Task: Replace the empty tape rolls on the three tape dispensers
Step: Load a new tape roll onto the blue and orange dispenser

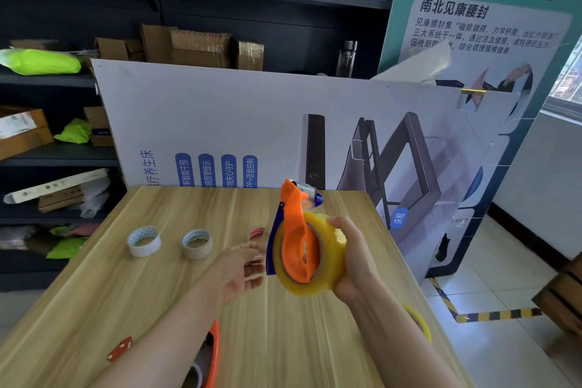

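My right hand (354, 257) grips a full yellowish tape roll (327, 280) that sits on an orange and blue tape dispenser (296, 230), held upright above the wooden table (157, 302). Just left of the dispenser my left hand (241, 271) hovers with its fingers apart, holding nothing. Two empty cardboard cores, one white (144, 241) and one grey (197, 243), lie on the table further left. A red-rimmed core (256, 233) peeks out behind my left fingers. A second orange dispenser (211, 353) lies near the front edge, partly hidden under my left forearm. Another yellowish roll (420, 321) shows behind my right forearm.
A small red dispenser part (119, 348) lies at the front left of the table. A white printed board (252, 123) leans against the table's far edge, with dark shelves of boxes behind it. A green poster stands at the right, above a tiled floor with striped tape.
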Demonstrator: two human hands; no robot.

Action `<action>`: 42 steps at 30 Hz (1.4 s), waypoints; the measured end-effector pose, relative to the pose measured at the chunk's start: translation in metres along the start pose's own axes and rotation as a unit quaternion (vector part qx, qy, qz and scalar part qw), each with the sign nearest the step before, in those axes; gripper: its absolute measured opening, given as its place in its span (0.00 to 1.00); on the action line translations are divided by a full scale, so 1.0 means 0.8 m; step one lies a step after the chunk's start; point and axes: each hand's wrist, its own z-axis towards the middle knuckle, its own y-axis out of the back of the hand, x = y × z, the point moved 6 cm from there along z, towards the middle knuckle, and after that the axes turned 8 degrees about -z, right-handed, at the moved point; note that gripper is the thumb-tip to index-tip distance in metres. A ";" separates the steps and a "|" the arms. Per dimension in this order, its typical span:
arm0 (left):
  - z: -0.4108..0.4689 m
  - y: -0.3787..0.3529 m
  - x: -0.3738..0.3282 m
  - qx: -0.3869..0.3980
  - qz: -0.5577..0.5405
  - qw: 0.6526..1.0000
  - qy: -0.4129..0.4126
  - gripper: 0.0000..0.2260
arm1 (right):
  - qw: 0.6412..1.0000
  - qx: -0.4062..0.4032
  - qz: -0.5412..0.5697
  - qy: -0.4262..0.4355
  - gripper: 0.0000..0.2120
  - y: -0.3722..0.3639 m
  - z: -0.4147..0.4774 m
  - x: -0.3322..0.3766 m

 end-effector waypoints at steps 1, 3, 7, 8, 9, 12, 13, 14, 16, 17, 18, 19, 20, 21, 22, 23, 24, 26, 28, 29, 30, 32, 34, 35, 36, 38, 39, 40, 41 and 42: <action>-0.003 -0.005 0.005 0.012 0.001 1.000 0.006 0.07 | 1.000 -0.003 0.001 -0.001 0.17 0.000 0.002 0.000; -0.007 -0.014 0.014 0.030 -0.003 0.999 0.019 0.05 | 1.000 -0.009 0.003 -0.005 0.19 -0.001 0.005 -0.001; -0.011 -0.025 0.026 0.071 -0.033 0.996 0.034 0.09 | 1.000 -0.013 -0.006 -0.005 0.21 0.000 0.009 0.003; -0.012 -0.026 0.029 0.077 -0.046 0.995 0.037 0.10 | 1.000 -0.013 -0.007 -0.006 0.22 0.000 0.009 0.003; -0.012 -0.028 0.031 0.080 -0.059 0.994 0.040 0.10 | 1.000 -0.012 -0.008 -0.007 0.22 0.000 0.009 0.004; -0.014 -0.030 0.034 0.071 -0.090 0.993 0.041 0.12 | 1.000 -0.015 -0.013 -0.010 0.23 0.000 0.008 0.005; -0.015 -0.030 0.035 0.065 -0.096 0.992 0.039 0.13 | 1.000 -0.015 -0.013 -0.011 0.22 0.000 0.007 0.006; -0.016 -0.031 0.037 0.060 -0.102 0.992 0.038 0.15 | 1.000 -0.014 -0.012 -0.012 0.22 0.000 0.006 0.006; -0.018 -0.032 0.040 0.056 -0.112 0.992 0.034 0.20 | 1.000 -0.015 -0.012 -0.015 0.22 0.000 0.004 0.008; -0.019 -0.033 0.042 0.054 -0.116 0.991 0.033 0.23 | 1.000 -0.017 -0.013 -0.014 0.21 0.000 0.003 0.010; -0.020 -0.033 0.043 0.052 -0.118 0.991 0.031 0.26 | 1.000 -0.019 -0.014 -0.013 0.21 0.001 0.003 0.010; -0.021 -0.034 0.044 0.048 -0.118 0.991 0.029 0.28 | 1.000 -0.021 -0.015 -0.013 0.21 0.001 0.002 0.011; -0.022 -0.035 0.046 0.045 -0.116 0.992 0.027 0.29 | 0.999 -0.023 -0.017 -0.014 0.21 0.002 0.002 0.012; -0.024 -0.037 0.047 0.043 -0.113 0.992 0.025 0.30 | 0.999 -0.024 -0.017 -0.014 0.20 0.002 0.000 0.012; -0.027 -0.039 0.049 0.041 -0.108 0.993 0.024 0.31 | 1.000 -0.023 -0.014 -0.015 0.19 0.002 -0.001 0.013; -0.030 -0.041 0.052 0.040 -0.106 0.993 0.022 0.31 | 1.000 -0.020 -0.011 -0.017 0.18 0.002 -0.003 0.013; -0.032 -0.042 0.055 0.038 -0.108 0.993 0.021 0.30 | 1.000 -0.019 -0.011 -0.020 0.18 0.003 -0.004 0.013; -0.039 -0.044 0.064 0.033 -0.119 0.992 0.019 0.27 | 0.999 -0.018 -0.011 -0.028 0.17 0.004 -0.006 0.010; -0.047 -0.047 0.077 0.020 -0.146 0.989 0.020 0.24 | 0.999 -0.021 -0.010 -0.034 0.18 0.007 -0.007 0.005; -0.051 -0.050 0.085 0.009 -0.168 0.986 0.022 0.24 | 0.999 -0.024 -0.009 -0.037 0.19 0.009 -0.008 0.002; -0.056 -0.053 0.092 -0.001 -0.192 0.981 0.024 0.23 | 0.999 -0.029 -0.007 -0.037 0.19 0.011 -0.008 -0.002; -0.067 -0.059 0.107 -0.018 -0.238 0.970 0.033 0.22 | 0.999 -0.035 -0.010 -0.039 0.19 0.014 -0.012 -0.009; -0.076 -0.061 0.119 -0.034 -0.281 0.958 0.048 0.24 | 0.998 -0.034 -0.017 -0.046 0.20 0.017 -0.016 -0.020; -0.080 -0.060 0.125 -0.041 -0.299 0.952 0.057 0.25 | 0.998 -0.035 -0.022 -0.051 0.21 0.019 -0.020 -0.024; -0.082 -0.058 0.130 -0.046 -0.314 0.946 0.064 0.26 | 0.997 -0.039 -0.025 -0.055 0.20 0.021 -0.024 -0.027; -0.086 -0.055 0.138 -0.051 -0.326 0.941 0.079 0.24 | 0.997 -0.041 -0.024 -0.060 0.20 0.024 -0.034 -0.032; -0.088 -0.054 0.142 -0.050 -0.325 0.940 0.088 0.20 | 0.997 -0.039 -0.022 -0.063 0.20 0.024 -0.039 -0.034; -0.092 -0.055 0.144 -0.047 -0.322 0.941 0.097 0.16 | 0.997 -0.038 -0.022 -0.064 0.20 0.025 -0.044 -0.035; -0.096 -0.055 0.145 -0.042 -0.317 0.942 0.104 0.12 | 0.997 -0.036 -0.021 -0.063 0.21 0.025 -0.048 -0.035; -0.099 -0.056 0.145 -0.036 -0.312 0.943 0.108 0.09 | 0.997 -0.036 -0.023 -0.060 0.21 0.026 -0.051 -0.036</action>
